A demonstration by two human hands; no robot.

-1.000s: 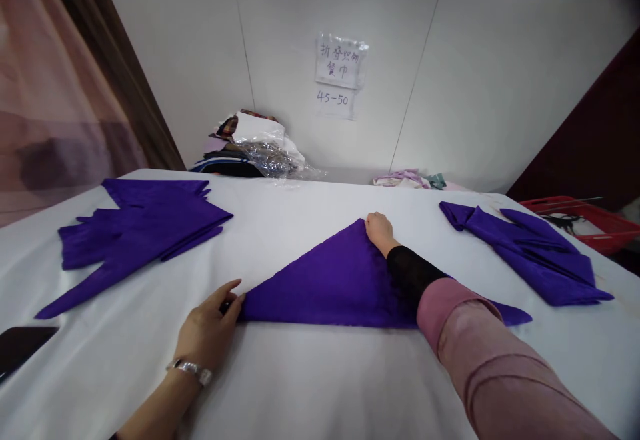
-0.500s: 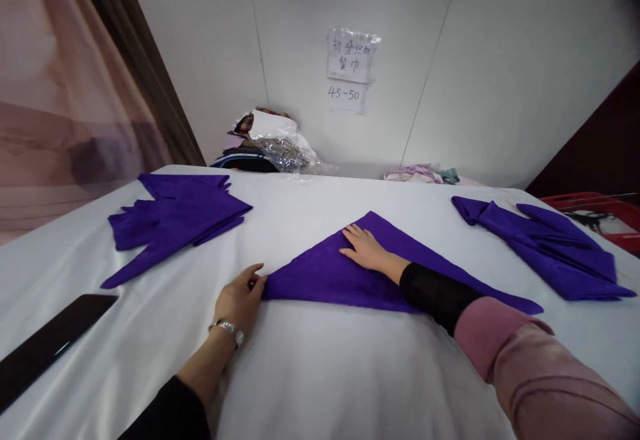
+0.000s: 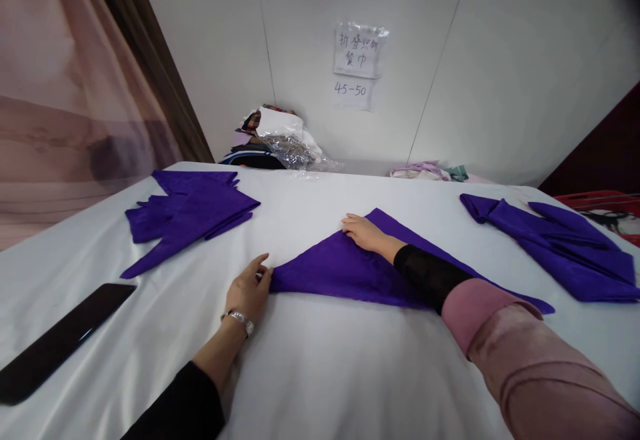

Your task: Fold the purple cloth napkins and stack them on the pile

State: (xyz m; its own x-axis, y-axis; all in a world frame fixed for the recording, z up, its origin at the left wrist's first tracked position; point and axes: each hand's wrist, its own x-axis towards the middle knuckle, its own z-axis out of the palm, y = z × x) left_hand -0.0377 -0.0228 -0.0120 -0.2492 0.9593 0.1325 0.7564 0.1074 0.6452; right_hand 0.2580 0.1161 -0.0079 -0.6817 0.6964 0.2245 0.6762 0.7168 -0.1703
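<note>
A purple cloth napkin (image 3: 325,272), folded into a broad triangle, lies flat on the white-covered table (image 3: 320,360) in front of me. At its left corner is my left hand (image 3: 250,288), with thumb and fingers closed on the tip and the index finger raised a little. My right hand (image 3: 366,232) rests palm down with fingers stretched out on the upper left slope, just below the peak. My right forearm covers part of the napkin's right half.
Folded purple cloths (image 3: 200,207) lie at the left, another purple cloth (image 3: 555,243) at the right. A dark flat slab (image 3: 65,340) is at the left front. Piled fabrics with plastic wrap (image 3: 285,140) stand behind the table's far edge, and a red crate (image 3: 595,200) at the far right.
My right hand has slid slightly up and left across the napkin, towards its sloping edge. The left index finger has lifted a little at the corner. The whole view has shifted slightly.
</note>
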